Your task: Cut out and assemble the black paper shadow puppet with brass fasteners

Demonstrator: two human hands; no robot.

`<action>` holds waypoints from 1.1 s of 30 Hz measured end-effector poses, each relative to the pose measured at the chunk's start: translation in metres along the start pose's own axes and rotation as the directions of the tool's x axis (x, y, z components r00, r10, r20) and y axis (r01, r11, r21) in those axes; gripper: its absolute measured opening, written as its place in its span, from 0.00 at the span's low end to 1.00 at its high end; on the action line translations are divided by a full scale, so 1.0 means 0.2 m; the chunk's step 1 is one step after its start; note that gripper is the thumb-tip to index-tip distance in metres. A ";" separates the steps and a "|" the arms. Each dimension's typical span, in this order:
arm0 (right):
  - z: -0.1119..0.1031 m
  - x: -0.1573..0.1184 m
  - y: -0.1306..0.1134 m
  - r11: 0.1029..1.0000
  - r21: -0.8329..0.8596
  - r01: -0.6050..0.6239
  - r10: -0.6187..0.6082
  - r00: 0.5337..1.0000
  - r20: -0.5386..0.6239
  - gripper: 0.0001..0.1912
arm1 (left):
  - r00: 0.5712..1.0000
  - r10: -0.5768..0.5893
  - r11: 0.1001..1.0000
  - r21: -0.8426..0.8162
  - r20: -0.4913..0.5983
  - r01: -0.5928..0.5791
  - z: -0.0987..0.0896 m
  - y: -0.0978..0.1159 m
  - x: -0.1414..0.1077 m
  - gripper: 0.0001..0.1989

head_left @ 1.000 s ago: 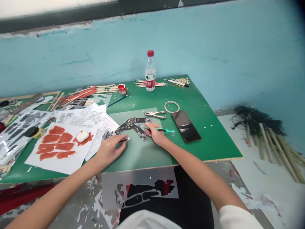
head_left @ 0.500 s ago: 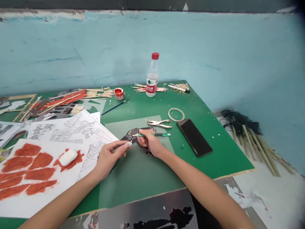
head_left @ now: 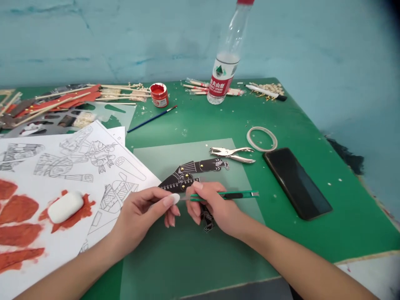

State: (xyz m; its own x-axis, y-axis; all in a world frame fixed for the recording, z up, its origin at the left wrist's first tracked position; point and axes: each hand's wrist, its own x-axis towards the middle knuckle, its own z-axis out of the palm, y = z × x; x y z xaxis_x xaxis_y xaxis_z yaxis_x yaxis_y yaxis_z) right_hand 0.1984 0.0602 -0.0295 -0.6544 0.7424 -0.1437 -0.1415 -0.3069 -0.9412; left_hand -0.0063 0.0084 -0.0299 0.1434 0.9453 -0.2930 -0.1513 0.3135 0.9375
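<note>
A green utility knife (head_left: pixel 246 194) lies in the closed fingers of my right hand (head_left: pixel 215 204), its blade pointing left toward my other hand. My left hand (head_left: pixel 145 212) is closed in a pinch close to the blade tip; what it holds is hidden behind the thumb. Behind and partly beneath my hands lies a black jointed paper figure (head_left: pixel 187 168) with white line drawing and brass-coloured fasteners. It rests on a translucent sheet (head_left: pixel 175 254). Just beyond the right hand is a metal hole punch (head_left: pixel 231 153).
Right of the sheet are a phone (head_left: pixel 296 183) and a tape roll (head_left: pixel 261 138). A water bottle (head_left: pixel 223 77), a red paint jar (head_left: pixel 159 96) and a paintbrush (head_left: pixel 151 119) stand or lie farther back. Line-drawn papers (head_left: pixel 75 150) and a white eraser-like block (head_left: pixel 65 207) are left.
The view has come closer and lower over the table. My hands sit lower on the figure, showing more of it, and both keep their pinch; the knife stays in the right hand.
</note>
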 end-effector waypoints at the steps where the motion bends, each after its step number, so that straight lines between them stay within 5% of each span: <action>1: 0.00 0.00 0.00 1.000 -0.008 0.001 -0.001 1.000 0.018 0.29 | 1.000 0.002 1.000 -0.010 0.024 -0.002 0.00 0.00 0.00 0.09; 9: 0.00 -0.01 0.01 1.000 0.018 0.023 -0.023 0.999 0.029 0.28 | 0.992 -0.024 0.996 -0.083 0.122 0.035 -0.03 0.00 0.00 0.10; 33: -0.01 -0.02 0.02 0.997 -0.077 0.004 -0.001 0.999 0.034 0.28 | 0.990 -0.050 0.989 -0.131 0.129 0.067 0.00 0.04 0.00 0.09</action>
State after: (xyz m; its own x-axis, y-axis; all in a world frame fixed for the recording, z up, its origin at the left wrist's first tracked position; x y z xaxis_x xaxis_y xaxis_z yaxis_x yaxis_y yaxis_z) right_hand 0.2022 0.0577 -0.0332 -0.6789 0.7222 -0.1324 -0.0862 -0.2575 -0.9624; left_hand -0.0070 0.0112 -0.0235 0.2760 0.9089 -0.3125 -0.2684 0.3851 0.8830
